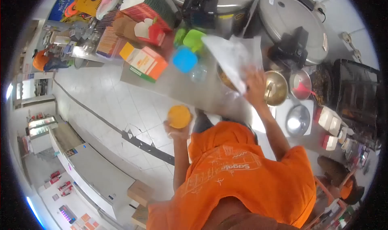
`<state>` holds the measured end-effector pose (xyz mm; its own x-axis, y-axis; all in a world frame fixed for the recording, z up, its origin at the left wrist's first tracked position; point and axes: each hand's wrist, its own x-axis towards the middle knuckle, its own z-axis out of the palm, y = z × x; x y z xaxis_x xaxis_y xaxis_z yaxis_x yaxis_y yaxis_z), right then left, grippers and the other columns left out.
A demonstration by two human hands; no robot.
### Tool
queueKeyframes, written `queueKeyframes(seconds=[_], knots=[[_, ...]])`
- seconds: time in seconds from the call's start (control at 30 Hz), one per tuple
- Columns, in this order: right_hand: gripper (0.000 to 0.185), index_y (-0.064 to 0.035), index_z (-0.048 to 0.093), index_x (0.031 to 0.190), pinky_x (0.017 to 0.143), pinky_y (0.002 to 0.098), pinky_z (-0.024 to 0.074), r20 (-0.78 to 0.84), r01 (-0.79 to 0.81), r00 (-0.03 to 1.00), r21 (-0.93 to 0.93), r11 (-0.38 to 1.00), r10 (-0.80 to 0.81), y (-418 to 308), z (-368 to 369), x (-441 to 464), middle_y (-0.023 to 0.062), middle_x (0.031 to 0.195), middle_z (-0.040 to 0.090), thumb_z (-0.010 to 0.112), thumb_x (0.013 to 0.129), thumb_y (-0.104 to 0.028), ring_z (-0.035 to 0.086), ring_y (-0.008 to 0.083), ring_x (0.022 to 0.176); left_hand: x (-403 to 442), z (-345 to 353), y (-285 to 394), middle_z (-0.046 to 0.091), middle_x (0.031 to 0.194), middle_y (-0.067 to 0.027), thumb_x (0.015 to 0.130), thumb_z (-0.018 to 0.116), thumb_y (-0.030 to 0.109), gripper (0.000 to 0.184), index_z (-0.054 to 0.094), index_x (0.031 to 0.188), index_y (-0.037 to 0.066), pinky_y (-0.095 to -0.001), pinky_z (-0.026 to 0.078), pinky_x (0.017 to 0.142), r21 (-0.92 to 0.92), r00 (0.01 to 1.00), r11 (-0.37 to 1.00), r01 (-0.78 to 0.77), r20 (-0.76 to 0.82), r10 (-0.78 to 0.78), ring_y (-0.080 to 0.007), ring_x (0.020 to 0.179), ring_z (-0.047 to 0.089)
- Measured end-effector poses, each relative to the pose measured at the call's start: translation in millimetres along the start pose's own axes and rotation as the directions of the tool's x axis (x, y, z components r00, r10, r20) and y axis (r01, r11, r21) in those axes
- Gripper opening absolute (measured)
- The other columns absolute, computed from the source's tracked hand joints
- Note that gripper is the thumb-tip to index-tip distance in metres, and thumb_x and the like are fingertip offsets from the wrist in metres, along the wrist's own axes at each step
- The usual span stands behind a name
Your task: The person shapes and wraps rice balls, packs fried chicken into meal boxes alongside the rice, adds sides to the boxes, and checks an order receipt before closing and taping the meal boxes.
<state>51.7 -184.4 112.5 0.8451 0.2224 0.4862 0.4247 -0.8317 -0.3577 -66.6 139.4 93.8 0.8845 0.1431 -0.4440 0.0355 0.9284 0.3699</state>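
Observation:
My left hand (177, 132) is wrapped round a small round tub with an orange-yellow top (179, 117), held out over the floor beside the counter. My right hand (254, 84) is on the lower edge of a white sheet (236, 56), paper or thin plastic, lifted above the steel counter (178, 84); its fingers are partly blurred. The sheet partly covers a bowl of brownish food (226, 76). Right of that hand stands a metal bowl (276, 88) with a utensil in it. A blue-lidded container (185, 59) and a green one (194, 40) stand left of the sheet.
Two large lidded pots (293, 24) stand along the back. An orange and white carton (147, 62) and stacks of folded boxes (145, 11) sit at the left. Farther right are a smaller bowl with a pink utensil (300, 86) and a round metal dish (298, 120).

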Motion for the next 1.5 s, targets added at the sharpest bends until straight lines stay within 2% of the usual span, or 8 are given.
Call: queueKeyframes(seconds=[0.17,0.33,0.57,1.0,1.13,1.2,1.3,1.5], knots=[[0.039,-0.0074,0.068,0.105,0.097,0.0387,0.0479,0.439,-0.420,0.870,0.424,0.802,0.224,-60,-15,-124,0.0081,0.107,0.071,0.069,0.067,0.001,0.066,0.0279,0.107,19,-28,35,0.060,0.120,-0.0146,0.077,0.063,0.038,0.052,0.058,0.119,0.008,-0.0528,0.044,0.095,0.413,0.994,0.906,-0.091,-0.020,0.108,-0.0327,0.115,0.055],[0.031,-0.0013,0.057,0.117,0.050,0.0234,0.0430,0.116,-0.765,0.473,0.546,0.342,0.873,-94,-15,-120,0.0086,0.087,0.065,0.051,0.087,0.003,0.051,0.0068,0.059,66,-30,78,0.060,0.122,-0.0146,0.078,0.065,0.035,0.053,0.056,0.122,0.007,-0.0525,0.046,0.097,0.046,0.952,0.953,0.299,0.048,-0.301,-0.0322,0.116,0.055],[0.031,-0.0057,0.066,0.111,0.080,0.0433,0.0523,-0.186,-0.981,0.088,0.156,0.118,0.979,-1,88,-221,0.0258,0.099,0.069,0.065,0.088,-0.027,0.068,0.0386,0.094,113,16,60,0.057,0.129,-0.0188,0.078,0.062,0.039,0.067,0.050,0.133,0.004,-0.0598,0.047,0.096,0.368,0.742,0.738,0.565,0.163,-0.650,-0.0412,0.120,0.054],[0.040,-0.0067,0.068,0.115,0.088,0.0405,0.0500,-0.121,-0.945,0.112,0.294,0.144,0.986,52,74,-274,0.0225,0.106,0.070,0.062,0.092,-0.038,0.066,0.0350,0.102,45,-10,-116,0.055,0.132,-0.0148,0.084,0.061,0.040,0.059,0.050,0.132,0.009,-0.0596,0.046,0.096,0.670,0.415,0.307,0.676,-0.001,-0.910,-0.0346,0.122,0.054],[0.040,-0.0051,0.069,0.114,0.090,0.0395,0.0490,-0.135,-0.927,0.224,0.277,0.254,0.965,76,78,-296,0.0217,0.109,0.069,0.054,0.097,-0.039,0.065,0.0352,0.105,52,-39,-203,0.059,0.125,-0.0109,0.081,0.071,0.030,0.051,0.053,0.126,0.012,-0.0484,0.049,0.095,0.911,0.652,0.404,-0.077,0.353,-0.671,-0.0303,0.113,0.058],[0.045,-0.0008,0.067,0.115,0.094,0.0385,0.0470,-0.042,-0.916,0.159,0.365,0.163,0.986,82,74,-295,0.0217,0.114,0.068,0.051,0.099,-0.040,0.064,0.0336,0.109,60,-41,-238,0.061,0.119,-0.0086,0.080,0.075,0.026,0.049,0.055,0.122,0.013,-0.0409,0.050,0.094,0.434,0.304,0.220,-0.874,0.841,-0.448,-0.0267,0.107,0.060],[0.048,0.0020,0.066,0.117,0.096,0.0366,0.0455,0.078,-0.831,0.141,0.552,0.075,0.987,79,54,-295,0.0200,0.114,0.069,0.049,0.100,-0.040,0.064,0.0293,0.110,59,-30,-278,0.062,0.111,-0.0056,0.072,0.082,0.012,0.048,0.059,0.114,0.013,-0.0356,0.053,0.086,0.965,0.778,0.140,-0.222,0.262,-0.571,-0.0197,0.099,0.060],[0.050,0.0021,0.064,0.122,0.094,0.0319,0.0452,0.220,-0.775,0.246,0.629,0.055,0.944,93,48,-311,0.0130,0.113,0.069,0.049,0.102,-0.041,0.062,0.0204,0.105,37,-25,-292,0.062,0.106,-0.0059,0.069,0.082,0.015,0.051,0.059,0.114,0.009,-0.0322,0.051,0.084,0.936,0.825,0.350,0.018,0.184,-0.534,-0.0173,0.095,0.059]])
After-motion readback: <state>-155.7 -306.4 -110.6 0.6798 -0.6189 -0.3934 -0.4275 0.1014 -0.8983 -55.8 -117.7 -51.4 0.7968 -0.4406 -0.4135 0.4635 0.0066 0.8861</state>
